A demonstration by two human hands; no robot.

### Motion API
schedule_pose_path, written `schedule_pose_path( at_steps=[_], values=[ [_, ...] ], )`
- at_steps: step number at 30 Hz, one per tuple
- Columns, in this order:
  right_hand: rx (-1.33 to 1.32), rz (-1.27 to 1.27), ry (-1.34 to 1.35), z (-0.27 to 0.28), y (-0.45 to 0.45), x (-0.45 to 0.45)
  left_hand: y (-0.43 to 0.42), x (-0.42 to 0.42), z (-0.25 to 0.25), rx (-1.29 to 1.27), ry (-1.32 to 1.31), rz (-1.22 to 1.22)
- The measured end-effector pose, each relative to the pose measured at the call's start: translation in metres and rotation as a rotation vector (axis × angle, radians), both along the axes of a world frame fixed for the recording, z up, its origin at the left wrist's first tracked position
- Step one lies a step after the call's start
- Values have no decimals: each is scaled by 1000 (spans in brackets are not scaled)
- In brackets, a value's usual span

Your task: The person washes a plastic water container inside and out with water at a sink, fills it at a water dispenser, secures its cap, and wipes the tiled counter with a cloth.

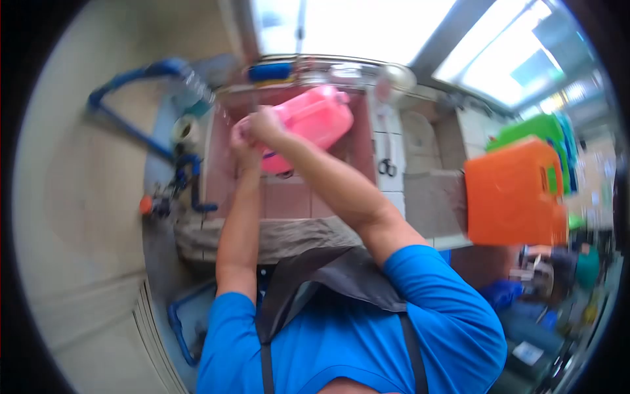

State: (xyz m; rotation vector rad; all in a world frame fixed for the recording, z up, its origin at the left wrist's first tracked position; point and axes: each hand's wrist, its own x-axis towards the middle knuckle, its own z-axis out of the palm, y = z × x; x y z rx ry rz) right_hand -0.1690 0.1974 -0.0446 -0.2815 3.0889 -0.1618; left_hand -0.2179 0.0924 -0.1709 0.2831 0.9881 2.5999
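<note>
A pink plastic jerrycan (pixel 308 121) lies tilted in the pink-tiled sink (pixel 289 200), its small spout end toward the upper right. My right hand (pixel 267 126) is closed in front of the jerrycan's left end. My left hand (pixel 244 141) is close against it, also with curled fingers. Motion blur and the overlap of the hands hide what lies between the fingers. A dark line shows on the jerrycan's lower left side, just beside my hands.
Blue pipes (pixel 131 133) run along the left wall. Scissors (pixel 387 168) lie on white tiles right of the sink. An orange jerrycan (pixel 508 197) and a green one (pixel 535 133) stand farther right. A grey cloth (pixel 295 236) drapes over the sink's front edge.
</note>
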Motion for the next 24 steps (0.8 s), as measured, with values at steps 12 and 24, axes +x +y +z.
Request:
schedule_pose_path(
  at_steps=[12,24],
  values=[
    [-306,-1012,687,-6,132,251,-12,-75,31,-764,532,-14],
    [-137,-1059,365,-87,152,346,11,-97,152,-1265,705,-724]
  ],
)
